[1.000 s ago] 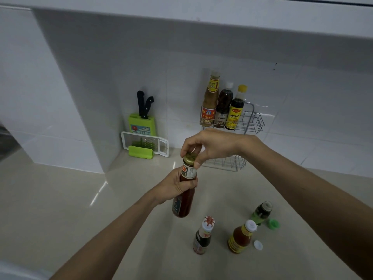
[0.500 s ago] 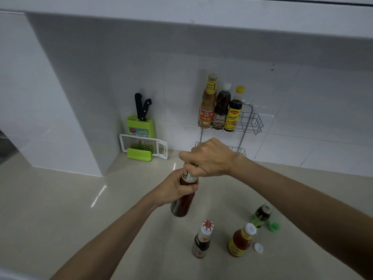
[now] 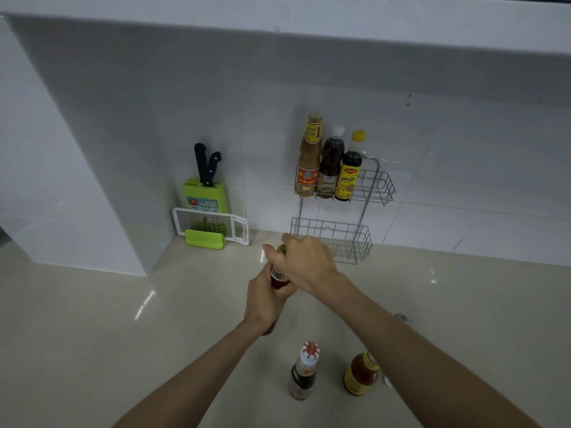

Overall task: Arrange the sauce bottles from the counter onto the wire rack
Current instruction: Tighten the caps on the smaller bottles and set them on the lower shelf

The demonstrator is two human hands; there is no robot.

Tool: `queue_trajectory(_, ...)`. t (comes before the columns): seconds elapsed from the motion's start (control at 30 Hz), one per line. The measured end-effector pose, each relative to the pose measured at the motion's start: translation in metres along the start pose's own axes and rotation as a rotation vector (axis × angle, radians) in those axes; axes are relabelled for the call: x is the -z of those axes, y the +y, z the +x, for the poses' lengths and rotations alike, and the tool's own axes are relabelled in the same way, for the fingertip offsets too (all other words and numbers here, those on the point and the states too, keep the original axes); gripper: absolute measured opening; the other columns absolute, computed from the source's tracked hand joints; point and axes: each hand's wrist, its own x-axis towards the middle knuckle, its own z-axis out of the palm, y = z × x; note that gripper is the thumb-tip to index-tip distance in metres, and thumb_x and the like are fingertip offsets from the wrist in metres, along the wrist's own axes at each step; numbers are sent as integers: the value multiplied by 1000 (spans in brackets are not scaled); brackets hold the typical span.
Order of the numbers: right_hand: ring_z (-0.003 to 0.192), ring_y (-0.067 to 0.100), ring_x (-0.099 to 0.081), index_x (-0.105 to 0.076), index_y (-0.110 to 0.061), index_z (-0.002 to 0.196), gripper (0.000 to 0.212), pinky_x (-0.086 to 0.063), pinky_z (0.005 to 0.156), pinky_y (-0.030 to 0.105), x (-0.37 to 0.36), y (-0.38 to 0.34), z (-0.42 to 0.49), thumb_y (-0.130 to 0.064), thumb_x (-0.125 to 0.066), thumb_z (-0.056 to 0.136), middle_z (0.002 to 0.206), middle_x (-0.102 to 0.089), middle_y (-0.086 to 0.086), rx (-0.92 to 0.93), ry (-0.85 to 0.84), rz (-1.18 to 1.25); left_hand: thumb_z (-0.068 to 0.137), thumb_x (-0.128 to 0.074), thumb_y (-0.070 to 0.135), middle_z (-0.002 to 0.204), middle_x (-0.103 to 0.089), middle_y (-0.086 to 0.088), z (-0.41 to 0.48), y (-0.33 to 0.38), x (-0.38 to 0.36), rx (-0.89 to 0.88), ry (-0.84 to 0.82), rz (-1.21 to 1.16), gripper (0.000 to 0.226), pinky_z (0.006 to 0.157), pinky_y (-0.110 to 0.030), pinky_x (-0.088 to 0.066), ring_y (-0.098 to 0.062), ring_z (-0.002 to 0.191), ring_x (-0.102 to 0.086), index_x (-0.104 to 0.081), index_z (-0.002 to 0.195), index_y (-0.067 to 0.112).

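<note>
My left hand [image 3: 265,299] grips the body of a dark red sauce bottle [image 3: 279,278], held above the counter in front of the wire rack [image 3: 375,188]. My right hand [image 3: 306,262] covers the bottle's cap and neck from above, hiding most of them. The rack's upper shelf holds three bottles: a tan one [image 3: 309,162], a dark brown one [image 3: 330,168] and a yellow-capped one [image 3: 350,171]. Its lower shelf [image 3: 360,239] shows no bottles. On the counter near me stand a white-capped dark bottle [image 3: 304,373] and an orange-red bottle with a yellow label [image 3: 360,375], partly behind my right forearm.
A green knife block [image 3: 205,196] with two black-handled knives and a white grater [image 3: 213,225] lean against the wall left of the rack. A white wall panel juts out at left. The beige counter [image 3: 92,335] stretches around my arms.
Both hands have carried the red bottle forward, closer to the rack's lower shelf. My right hand stays over the cap. My right forearm now hides the green bottle and loose caps.
</note>
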Motion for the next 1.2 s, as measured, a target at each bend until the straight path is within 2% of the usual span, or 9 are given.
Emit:
queue_trajectory(0.13,50,25,-47,-42,-18,95,47,-33,52,29,36,24,14,-61,-24,92,64,-62,7,560,-57,-129,74,-60,-4,67,-56,1,17,7,24,-19,-434,-66,16,60,-26,-44,-12,63,-53,-56,75,11)
queue_trajectory(0.2,47,22,-38,-38,-17,93,42,-28,50,28,45,31,17,-56,-24,92,59,-56,5,676,-78,-205,76,-60,-5,69,-56,0,20,10,26,-25,-522,-66,15,62,-25,-46,-14,66,-54,-56,78,9)
queue_trajectory(0.27,46,24,-40,-42,-17,92,32,-28,51,28,39,28,16,-47,-32,91,55,-49,4,596,-40,-165,73,-62,-2,66,-59,5,17,12,18,-16,-418,-72,14,60,-23,-46,-11,63,-55,-56,77,10)
queue_trajectory(0.43,52,31,-54,-53,-15,98,21,-30,50,28,9,7,14,-28,-40,87,53,-44,5,42,151,-66,69,-71,6,63,-66,15,11,17,-4,-35,-29,6,35,51,-10,-42,2,57,-56,-56,83,35)
queue_trajectory(0.6,72,32,-59,-52,-9,101,43,-34,56,32,-8,-6,18,-49,-40,89,72,-59,11,-263,51,62,74,-75,17,87,-70,-1,12,13,-9,-15,194,341,43,73,-40,-52,-19,81,-65,-54,111,17)
queue_trajectory(0.77,68,29,-59,-52,-16,85,34,-45,56,32,15,0,32,-50,-49,82,70,-60,6,-74,7,206,63,-83,30,102,-64,7,23,7,21,-71,-162,67,62,76,-15,-50,-6,91,-62,-44,110,43)
queue_trajectory(0.87,67,25,-59,-52,-20,78,33,-53,61,35,41,11,46,-53,-52,76,70,-63,4,-24,-9,252,51,-87,42,110,-61,14,30,-4,40,7,-340,160,72,89,-23,-47,2,103,-57,-46,111,40)
queue_trajectory(1.07,73,14,-60,-50,-30,77,61,-51,60,33,44,28,42,-86,-58,54,78,-63,-5,-166,24,474,51,-87,44,97,-71,8,45,-15,21,-6,-289,108,61,88,-29,-53,-9,95,-65,-60,105,38)
queue_trajectory(1.2,86,12,-62,-64,-31,97,53,-51,68,26,12,59,25,-69,-72,61,98,-62,-7,-141,-115,524,51,-86,45,101,-69,12,57,-20,7,6,-299,102,60,80,-13,-50,-3,96,-64,-56,103,49)
